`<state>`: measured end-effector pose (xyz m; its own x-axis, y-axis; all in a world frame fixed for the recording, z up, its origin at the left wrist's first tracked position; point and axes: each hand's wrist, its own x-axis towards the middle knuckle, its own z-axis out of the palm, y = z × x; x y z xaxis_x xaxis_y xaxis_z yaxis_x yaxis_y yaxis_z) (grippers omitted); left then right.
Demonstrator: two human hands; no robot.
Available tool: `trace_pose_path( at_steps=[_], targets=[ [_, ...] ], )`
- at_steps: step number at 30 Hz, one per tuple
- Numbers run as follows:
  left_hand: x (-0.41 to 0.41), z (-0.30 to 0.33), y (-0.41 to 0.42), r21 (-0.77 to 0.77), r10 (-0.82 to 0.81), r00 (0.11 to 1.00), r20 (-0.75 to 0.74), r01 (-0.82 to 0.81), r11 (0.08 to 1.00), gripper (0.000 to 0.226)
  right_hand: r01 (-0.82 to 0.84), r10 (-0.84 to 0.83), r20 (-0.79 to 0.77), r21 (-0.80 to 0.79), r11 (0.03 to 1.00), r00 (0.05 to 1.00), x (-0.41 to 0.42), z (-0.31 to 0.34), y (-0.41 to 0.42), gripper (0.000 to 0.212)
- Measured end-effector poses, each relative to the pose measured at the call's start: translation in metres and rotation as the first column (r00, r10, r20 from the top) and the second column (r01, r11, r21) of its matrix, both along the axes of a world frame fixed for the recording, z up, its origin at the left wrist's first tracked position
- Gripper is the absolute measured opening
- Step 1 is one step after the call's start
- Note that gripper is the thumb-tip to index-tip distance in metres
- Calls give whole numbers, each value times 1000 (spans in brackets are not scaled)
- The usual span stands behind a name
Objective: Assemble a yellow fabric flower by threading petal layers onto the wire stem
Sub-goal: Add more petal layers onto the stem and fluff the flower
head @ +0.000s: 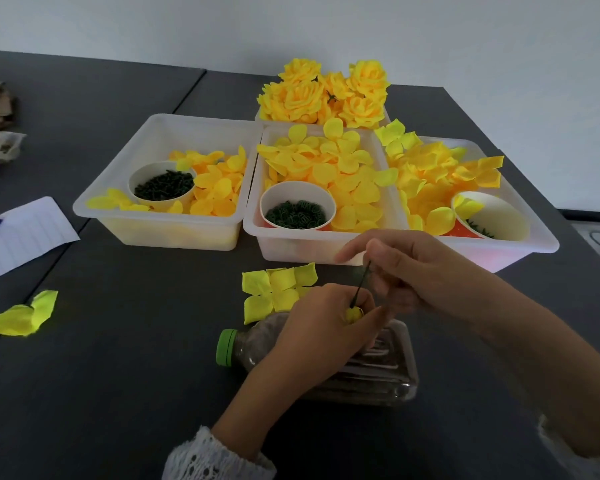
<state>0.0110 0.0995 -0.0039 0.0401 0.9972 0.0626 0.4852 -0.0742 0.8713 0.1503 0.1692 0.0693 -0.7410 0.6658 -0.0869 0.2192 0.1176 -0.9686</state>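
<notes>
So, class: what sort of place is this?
Probably a craft worktable for flower assembly: plastic bins of sorted yellow petals, paper cups of green parts, and finished yellow flowers piled behind.

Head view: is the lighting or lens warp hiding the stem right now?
Head view: dim, the dark table underexposed; the thin wire stem still reads between right hand and left hand; wide-angle bending bows the table edges; the bright wall behind washes out.
</notes>
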Motion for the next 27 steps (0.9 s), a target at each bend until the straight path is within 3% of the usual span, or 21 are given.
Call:
trace_pose_path(
  at_steps=[2,8,12,16,21,27],
  targets=[
    [0,0,0,-8,1,1000,-7,-1,1000,40,84,-93,39,191,978,995,1,2,1,42],
    [0,-2,0,-2,34,998,-47,-34,999,37,-39,27,47,274,961,999,4,0,-9,5],
    [-1,-3,0,55,45,988,-151,-37,998,31,-71,-3,175,416,907,985,-3,-8,-11,10],
    [-3,-3,1,75,47,969,-242,-30,997,31,-85,3,208,385,919,978,-4,-7,-10,9],
    [-5,-1,1,53,38,976,-216,-27,998,27,-198,82,310,362,911,947,-7,8,0,6],
    [-4,-4,3,51,43,967,-250,-31,998,32,-215,106,333,310,926,937,-2,2,-6,26]
  ],
)
